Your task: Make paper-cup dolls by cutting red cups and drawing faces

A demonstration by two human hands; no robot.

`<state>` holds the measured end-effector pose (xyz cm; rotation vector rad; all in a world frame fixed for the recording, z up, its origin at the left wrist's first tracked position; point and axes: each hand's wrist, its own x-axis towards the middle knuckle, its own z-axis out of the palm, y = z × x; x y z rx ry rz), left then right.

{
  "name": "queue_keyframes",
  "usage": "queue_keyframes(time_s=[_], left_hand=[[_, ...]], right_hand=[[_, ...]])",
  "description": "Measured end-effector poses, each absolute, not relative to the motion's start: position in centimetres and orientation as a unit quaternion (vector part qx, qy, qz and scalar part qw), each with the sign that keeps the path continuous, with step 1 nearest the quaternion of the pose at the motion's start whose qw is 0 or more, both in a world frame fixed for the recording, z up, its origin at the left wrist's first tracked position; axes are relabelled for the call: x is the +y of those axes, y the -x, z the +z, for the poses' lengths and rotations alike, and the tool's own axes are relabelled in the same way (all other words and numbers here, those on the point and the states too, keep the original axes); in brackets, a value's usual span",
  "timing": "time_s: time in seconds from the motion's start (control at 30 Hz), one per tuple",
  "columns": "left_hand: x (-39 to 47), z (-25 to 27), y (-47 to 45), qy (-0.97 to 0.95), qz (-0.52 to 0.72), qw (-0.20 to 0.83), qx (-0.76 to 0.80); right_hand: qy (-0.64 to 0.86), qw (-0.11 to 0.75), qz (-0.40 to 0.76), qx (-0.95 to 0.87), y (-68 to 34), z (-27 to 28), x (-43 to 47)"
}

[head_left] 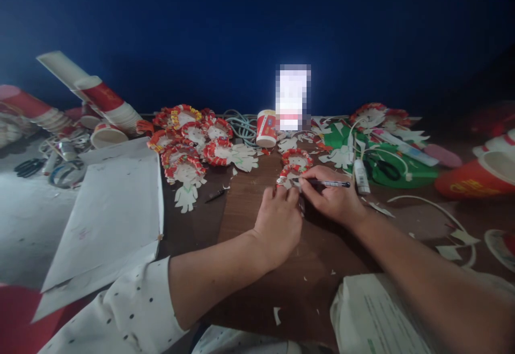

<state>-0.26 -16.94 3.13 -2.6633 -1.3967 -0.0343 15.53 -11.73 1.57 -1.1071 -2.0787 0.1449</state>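
"While the right hand [337,198] grips a dark pen [328,183] close to its tip, how does the left hand [280,225] lie?"

"Palm down, its bent fingers over the near edge of a paper ring craft [284,172]; whether they pinch or merely press, I can't tell."

"And the craft?"

"Banded red and white around white paper [288,183], partly hidden by the hands, it lies on the brown tabletop [257,300] just before a similar ring [296,153]."

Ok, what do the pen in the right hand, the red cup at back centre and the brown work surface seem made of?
Pen: probably plastic; slim, smooth-looking dark barrel.
Red cup: likely printed paper; pale rim, coating unclear.
Work surface: wood or laminate; brown, faint grain, slight sheen.
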Motion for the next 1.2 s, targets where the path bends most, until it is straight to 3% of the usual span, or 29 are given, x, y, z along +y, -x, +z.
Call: queue_keyframes(time_s=[0.83, 1.2], left_hand=[[-16.9, 3.1, 0.3, 0.885, -0.022, 0.070, -0.460], [-16.9, 3.4, 0.2, 0.886, -0.016, 0.052, -0.461]], right_hand=[[0.438, 0.372, 0.044, -0.817, -15.4, 1.6, -11.8], [0.453, 0.464, -0.030, -0.761, -15.8, 2.8, -11.9]])
